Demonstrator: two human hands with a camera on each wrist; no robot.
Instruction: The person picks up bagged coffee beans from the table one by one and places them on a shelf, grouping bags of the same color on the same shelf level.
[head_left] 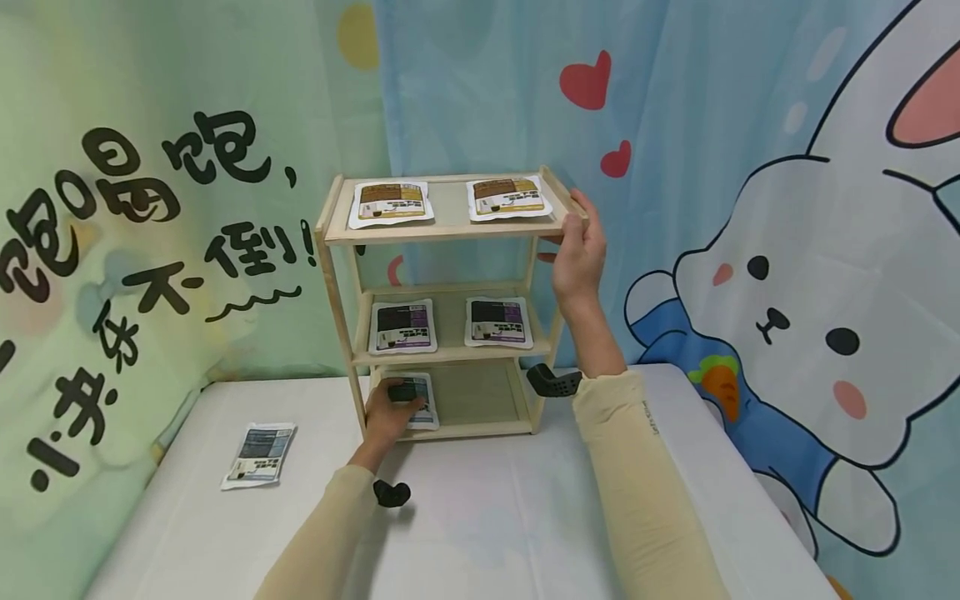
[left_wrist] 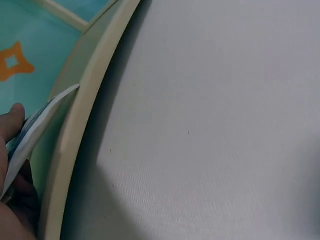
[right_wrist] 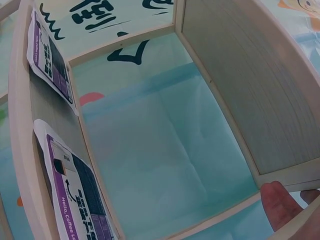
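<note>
A wooden three-tier rack (head_left: 442, 356) stands on the white table. At the left end of its bottom tier, my left hand (head_left: 386, 414) pinches a white packet with a blue-grey label (head_left: 426, 408). In the left wrist view the packet (left_wrist: 35, 131) is tilted, one end touching the tier's front rail (left_wrist: 82, 105), with the thumb (left_wrist: 12, 122) on its label side. My right hand (head_left: 581, 254) grips the rack's top right corner. Two brown-labelled packets (head_left: 390, 205) lie on the top tier, and two purple-labelled packets (head_left: 402, 327) lie on the middle one.
Another blue-grey-labelled packet (head_left: 258, 456) lies on the table (head_left: 480, 517) left of the rack. Printed curtains (head_left: 487, 83) hang behind and along the sides. Black wrist devices (head_left: 553, 382) sit near both wrists.
</note>
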